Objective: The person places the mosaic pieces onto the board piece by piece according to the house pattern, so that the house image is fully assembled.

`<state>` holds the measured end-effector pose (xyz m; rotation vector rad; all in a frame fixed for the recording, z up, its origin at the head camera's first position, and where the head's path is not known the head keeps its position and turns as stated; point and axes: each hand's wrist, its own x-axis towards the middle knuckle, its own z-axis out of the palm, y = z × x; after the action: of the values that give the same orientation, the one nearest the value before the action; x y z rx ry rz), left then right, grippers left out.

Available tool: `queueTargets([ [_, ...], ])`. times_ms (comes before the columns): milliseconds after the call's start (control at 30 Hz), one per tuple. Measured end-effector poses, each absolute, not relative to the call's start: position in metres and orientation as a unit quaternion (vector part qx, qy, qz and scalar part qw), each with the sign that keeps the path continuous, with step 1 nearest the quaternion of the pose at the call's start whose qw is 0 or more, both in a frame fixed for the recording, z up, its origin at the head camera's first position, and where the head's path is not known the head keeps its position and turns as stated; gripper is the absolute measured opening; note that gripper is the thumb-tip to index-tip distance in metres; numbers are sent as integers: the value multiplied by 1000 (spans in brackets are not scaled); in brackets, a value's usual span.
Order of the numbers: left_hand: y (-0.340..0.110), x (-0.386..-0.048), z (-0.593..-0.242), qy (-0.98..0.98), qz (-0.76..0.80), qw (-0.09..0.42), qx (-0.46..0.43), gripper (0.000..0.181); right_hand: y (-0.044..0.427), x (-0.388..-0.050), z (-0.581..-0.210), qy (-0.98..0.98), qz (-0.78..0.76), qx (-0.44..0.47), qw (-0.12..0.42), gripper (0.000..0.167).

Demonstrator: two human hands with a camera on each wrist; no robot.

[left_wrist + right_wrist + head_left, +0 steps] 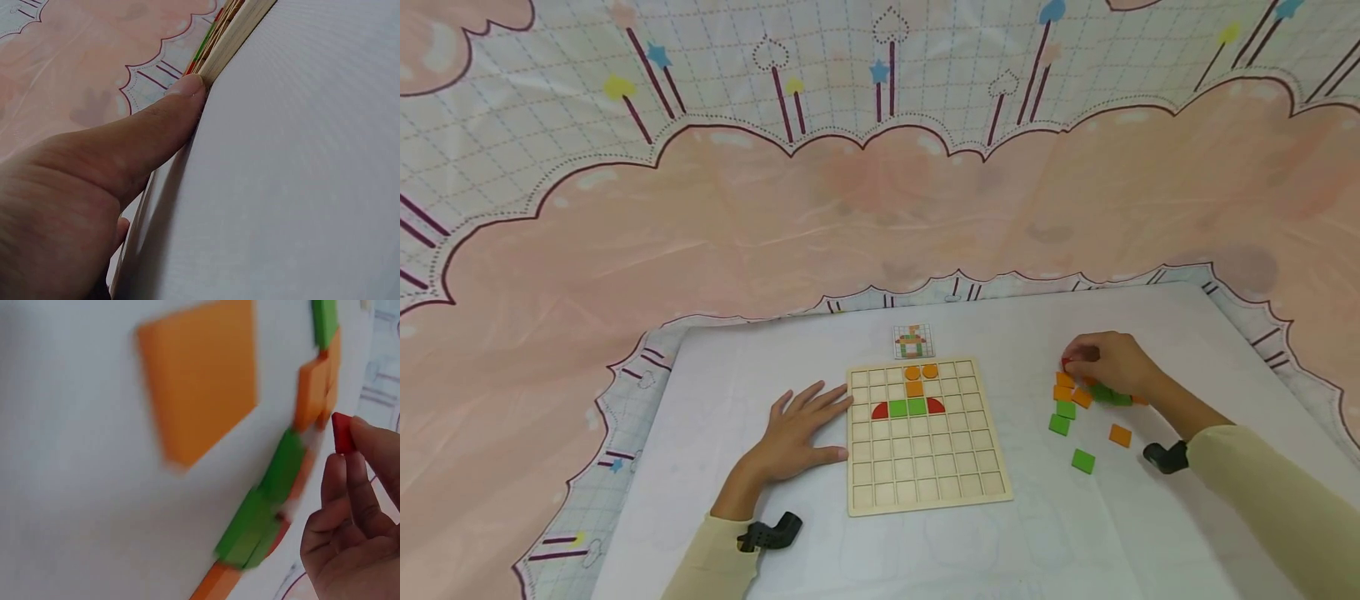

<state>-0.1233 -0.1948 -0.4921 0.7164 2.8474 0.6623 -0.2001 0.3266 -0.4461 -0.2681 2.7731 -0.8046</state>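
Note:
A wooden grid board [925, 467] lies on the white table. My left hand [801, 433] rests at its left edge with fingers spread, the thumb [169, 119] touching the board's side in the left wrist view. On the board are two orange discs [912, 373], an orange square [913, 389], two green squares [898, 408] and two red quarter-round pieces [936, 406]. At the right, my right hand [1105, 362] pinches a small red piece [343, 432] between thumb and fingers, above the loose pieces. The red piece's full shape is hidden.
A small picture card [913, 342] lies just beyond the board. Loose orange squares [1063, 392] and green squares [1059, 424] are scattered under and near my right hand. One green square [1083, 461] and one orange square [1120, 436] lie apart, nearer me.

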Motion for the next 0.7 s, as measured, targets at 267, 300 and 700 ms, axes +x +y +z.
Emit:
queueTargets([
  [267, -194, -122, -490, 944, 221, 64, 237, 81, 291, -192, -439, 933, -316, -116, 129, 11],
  [300, -194, -122, -490, 944, 222, 64, 238, 81, 286, -192, -439, 931, -319, -120, 132, 10],
  [700, -194, -122, -491, 943, 223, 62, 239, 82, 244, -188, -450, 895, -366, -193, 164, 12],
])
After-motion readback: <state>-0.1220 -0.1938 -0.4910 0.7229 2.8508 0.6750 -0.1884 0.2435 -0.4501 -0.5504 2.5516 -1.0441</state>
